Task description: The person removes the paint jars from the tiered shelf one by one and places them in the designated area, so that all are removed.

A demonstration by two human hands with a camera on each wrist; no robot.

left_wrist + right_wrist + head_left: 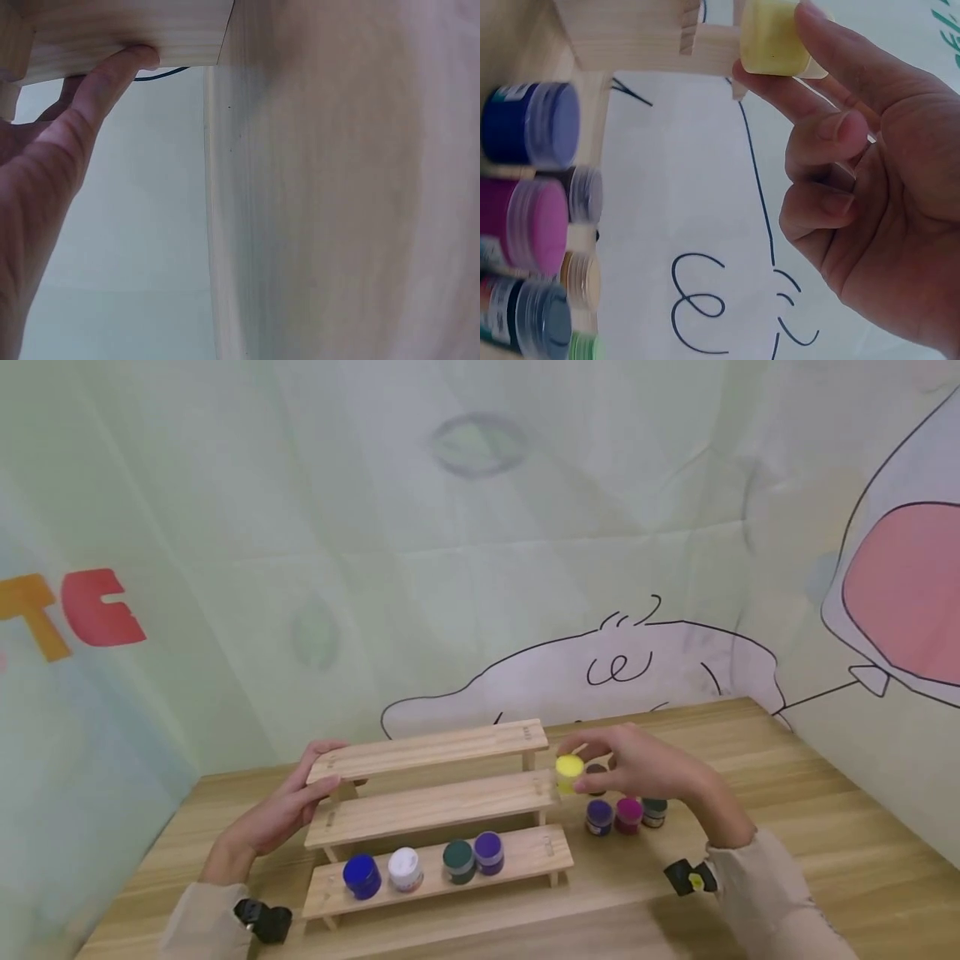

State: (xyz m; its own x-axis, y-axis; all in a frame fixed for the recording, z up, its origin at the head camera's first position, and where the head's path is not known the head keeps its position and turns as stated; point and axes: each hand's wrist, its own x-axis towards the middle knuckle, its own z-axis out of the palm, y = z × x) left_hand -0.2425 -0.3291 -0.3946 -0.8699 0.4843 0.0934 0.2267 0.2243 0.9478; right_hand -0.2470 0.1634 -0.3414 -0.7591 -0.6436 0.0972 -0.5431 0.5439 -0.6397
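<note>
Pinching a yellow jar (569, 774) with the right hand (648, 764), gripping a rack (435, 808) with the left hand (279, 812); at a wood-grained table (795, 827) before creased, printed cloth (315, 485).

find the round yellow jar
In the head view, the round yellow jar is pinched in the right hand, beside the right end of the three-tier wooden rack's middle shelf.

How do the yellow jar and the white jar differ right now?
Colour: the yellow jar is bright yellow; the white jar, white. Support: the right grip holds the yellow jar, while the white jar stands untouched on the lowest wooden shelf. Both are jars with round tops.
</note>
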